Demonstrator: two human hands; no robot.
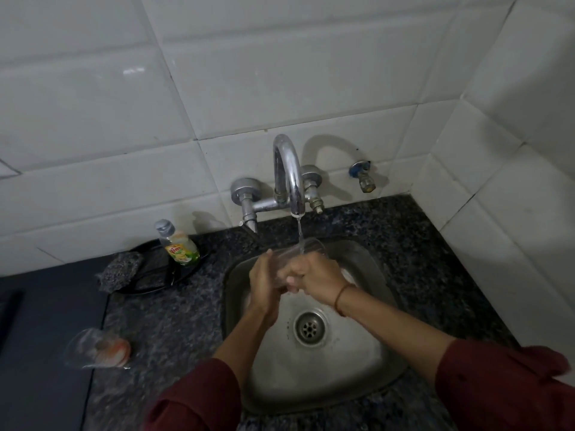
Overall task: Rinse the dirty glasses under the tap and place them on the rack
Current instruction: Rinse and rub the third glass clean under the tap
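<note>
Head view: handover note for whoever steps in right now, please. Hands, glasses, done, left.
Left hand: grip on the clear drinking glass, on its left side.
Right hand: grip on the same glass from the right.
The glass is tilted over the steel sink, and water from the chrome tap is running into it.
A second clear glass lies on the counter, left of the sink; looks unrinsed.
No rack in view.
Done: rinse of the first glass under way.
Left: rack this glass, rinse and rack the other.
</note>
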